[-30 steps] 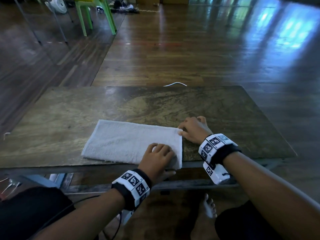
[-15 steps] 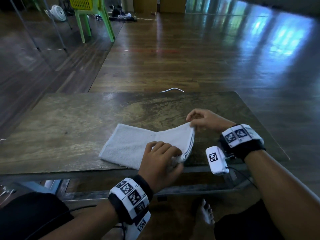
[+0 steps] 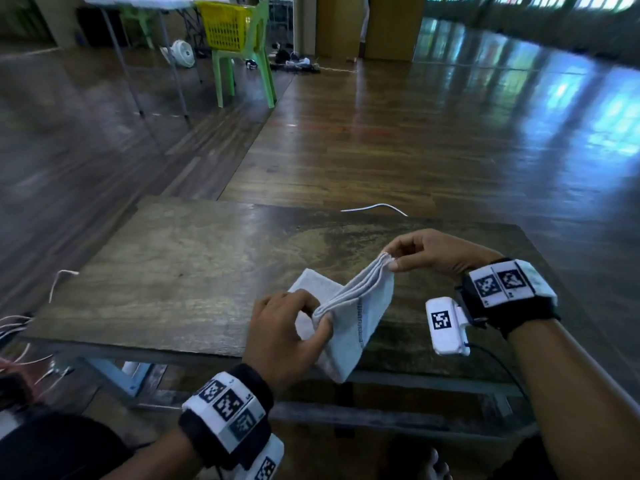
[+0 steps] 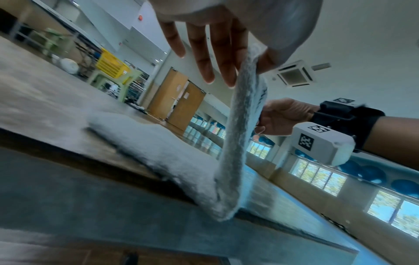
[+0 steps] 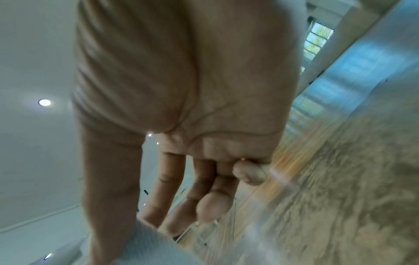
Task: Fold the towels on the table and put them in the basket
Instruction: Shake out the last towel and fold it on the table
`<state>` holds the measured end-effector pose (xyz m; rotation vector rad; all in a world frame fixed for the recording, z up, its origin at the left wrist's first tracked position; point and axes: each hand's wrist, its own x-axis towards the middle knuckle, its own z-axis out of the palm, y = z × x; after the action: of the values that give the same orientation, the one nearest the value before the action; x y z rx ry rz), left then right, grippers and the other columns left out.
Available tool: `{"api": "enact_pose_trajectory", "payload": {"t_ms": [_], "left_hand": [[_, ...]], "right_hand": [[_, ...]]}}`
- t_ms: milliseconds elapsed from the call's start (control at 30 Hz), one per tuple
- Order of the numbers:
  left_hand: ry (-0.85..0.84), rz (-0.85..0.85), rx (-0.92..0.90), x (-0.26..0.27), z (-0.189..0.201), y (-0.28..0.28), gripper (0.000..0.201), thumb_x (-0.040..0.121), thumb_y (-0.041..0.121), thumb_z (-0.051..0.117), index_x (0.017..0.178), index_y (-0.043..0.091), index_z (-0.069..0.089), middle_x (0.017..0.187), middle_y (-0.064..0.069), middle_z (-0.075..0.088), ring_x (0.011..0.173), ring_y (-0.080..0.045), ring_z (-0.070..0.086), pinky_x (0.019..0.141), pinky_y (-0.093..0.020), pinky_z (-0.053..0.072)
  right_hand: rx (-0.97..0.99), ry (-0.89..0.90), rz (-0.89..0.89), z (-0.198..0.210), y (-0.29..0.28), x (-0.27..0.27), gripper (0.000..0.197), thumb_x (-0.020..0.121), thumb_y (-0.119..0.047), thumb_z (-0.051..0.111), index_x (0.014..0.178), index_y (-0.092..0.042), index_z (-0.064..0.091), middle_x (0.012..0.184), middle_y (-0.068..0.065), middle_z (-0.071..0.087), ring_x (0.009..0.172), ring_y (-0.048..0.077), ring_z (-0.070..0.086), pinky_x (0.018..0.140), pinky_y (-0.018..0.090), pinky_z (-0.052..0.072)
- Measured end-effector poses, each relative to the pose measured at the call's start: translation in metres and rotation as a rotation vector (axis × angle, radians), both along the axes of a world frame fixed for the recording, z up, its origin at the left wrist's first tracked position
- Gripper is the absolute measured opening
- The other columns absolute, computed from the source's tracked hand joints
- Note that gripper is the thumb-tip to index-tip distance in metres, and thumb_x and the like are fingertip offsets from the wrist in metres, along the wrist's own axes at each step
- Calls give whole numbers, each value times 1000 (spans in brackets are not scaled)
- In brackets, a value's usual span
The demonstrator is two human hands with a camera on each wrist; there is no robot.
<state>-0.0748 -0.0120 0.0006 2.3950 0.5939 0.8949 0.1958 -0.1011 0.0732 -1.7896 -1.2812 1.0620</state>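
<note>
On the far left, I see a yellow basket (image 3: 228, 27) sitting on a green chair (image 3: 249, 69), well away across the floor. Nearer, the brown table (image 3: 166, 271) holds the left part of a folded white towel (image 3: 356, 313). My left hand (image 3: 280, 337) pinches the towel's near edge between thumb and fingers at the table's near side. The lifted layers rise rightward to my right hand (image 3: 429, 252), which pinches the far corner above the tabletop. The towel hangs between both hands, its lower fold reaching the table's near edge.
</note>
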Motion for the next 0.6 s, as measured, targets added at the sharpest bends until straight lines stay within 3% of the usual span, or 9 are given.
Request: {"api": "enact_pose_trajectory", "payload": {"t_ms": [167, 267, 400, 500, 600], "left_hand": [[98, 110, -31, -18, -18, 36, 21, 81, 49, 44, 72, 31, 50, 67, 18, 53, 66, -4, 51, 74, -32, 40], [202, 142, -66, -27, -39, 56, 24, 82, 50, 41, 72, 30, 50, 68, 16, 49, 67, -9, 49, 68, -32, 40], [366, 201, -114, -28, -53, 69, 20, 89, 44, 46, 74, 30, 46, 67, 17, 39, 71, -11, 42, 74, -29, 30], [436, 231, -139, -24, -55, 76, 26, 90, 43, 46, 69, 29, 40, 65, 15, 38, 72, -13, 41, 74, -30, 29], [463, 245, -154, -21, -56, 79, 25, 89, 44, 47, 73, 24, 47, 68, 11, 45, 78, -20, 52, 72, -31, 31]], "right_hand": [[-86, -129, 30, -23, 71, -18, 11, 83, -16, 67, 94, -18, 67, 95, -3, 66, 90, 5, 59, 87, 18, 46], [-166, -190, 26, -47, 106, -31, 8, 85, -20, 66, 92, -15, 67, 91, -2, 64, 88, 11, 57, 77, 17, 46], [-251, -288, 12, -71, 131, -35, 7, 83, -31, 68, 77, -27, 68, 88, -5, 67, 93, 18, 61, 91, 38, 46], [-256, -346, 0, -76, 135, -41, 7, 86, -28, 65, 82, -24, 66, 89, -5, 65, 94, 17, 60, 87, 34, 44], [-245, -405, -13, -79, 137, -45, 10, 87, -29, 63, 90, -19, 66, 95, 0, 66, 94, 17, 60, 83, 31, 42]]}}
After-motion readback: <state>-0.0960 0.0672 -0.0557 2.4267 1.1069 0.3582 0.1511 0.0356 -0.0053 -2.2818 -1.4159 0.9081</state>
